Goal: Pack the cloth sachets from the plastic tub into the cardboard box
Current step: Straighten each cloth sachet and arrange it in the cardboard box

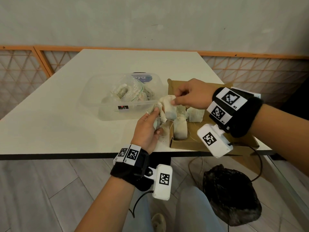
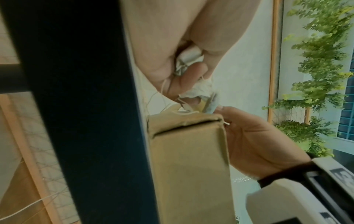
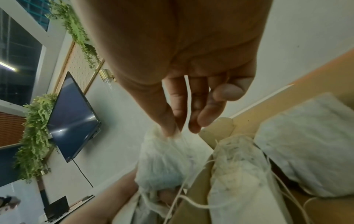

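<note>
A clear plastic tub [image 1: 93, 104] on the white table holds several cloth sachets [image 1: 123, 94] inside a plastic bag. To its right stands the open cardboard box [image 1: 197, 144], with two sachets upright in it [image 1: 180, 129] [image 1: 195, 114]. My left hand [image 1: 157, 121] grips a bunch of white sachets [image 1: 161, 118] between tub and box; the left wrist view shows its fingers [image 2: 193, 72] curled round the cloth [image 2: 189, 57]. My right hand [image 1: 174, 99] pinches the top of one sachet [image 1: 168, 109] from that bunch, at the box's left wall. Thumb and finger [image 3: 168, 121] pinch its gathered neck [image 3: 166, 159].
Loose threads trail from the sachets over the box [image 3: 197, 204]. The box overhangs the table's front edge [image 1: 83, 155]. A dark bag [image 1: 230, 195] lies on the floor under the right arm. An orange lattice fence [image 1: 25, 67] runs behind the table.
</note>
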